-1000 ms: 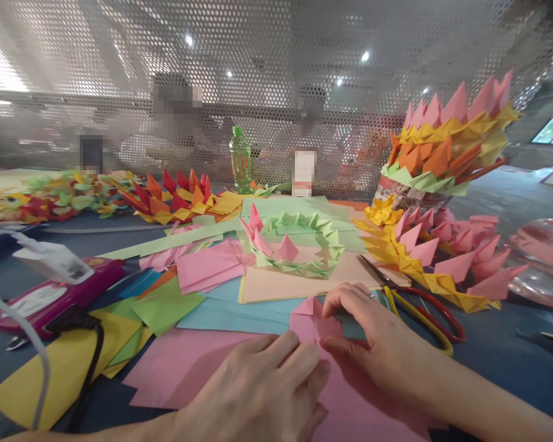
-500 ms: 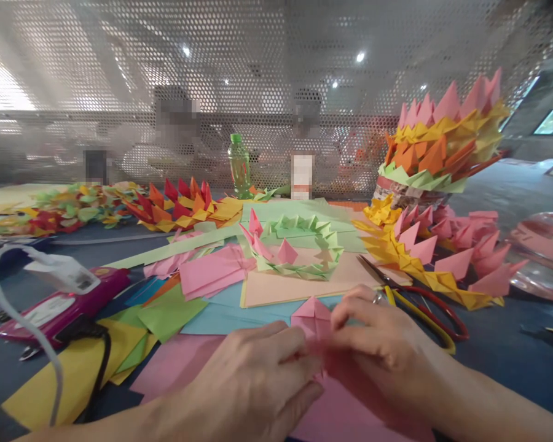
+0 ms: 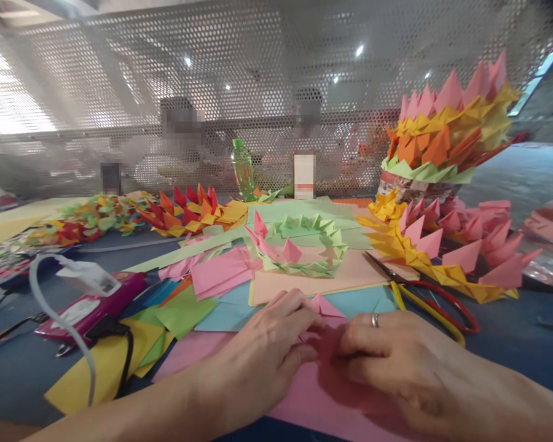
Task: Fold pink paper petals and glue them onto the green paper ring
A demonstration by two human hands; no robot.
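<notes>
A small folded pink paper lies between my hands on top of larger pink sheets. My left hand is closed on its left side, fingers bent and thumb tucked beneath. On the other side my right hand, a ring on one finger, has its fingertips pressed together on the same piece. My fingers hide the lower part of the fold. Just beyond stands a ring of pale green folded paper with several pink points at its left and inside.
Scissors with red and yellow handles lie right of centre. Left are a purple power strip with cables and yellow sheets. Yellow-pink folded chains, a tiered paper piece and a green bottle stand farther back.
My left hand has shifted up and slightly left, nearer the top of the folded pink paper. The right hand has moved a little lower and right. The whole view has swung slightly left.
</notes>
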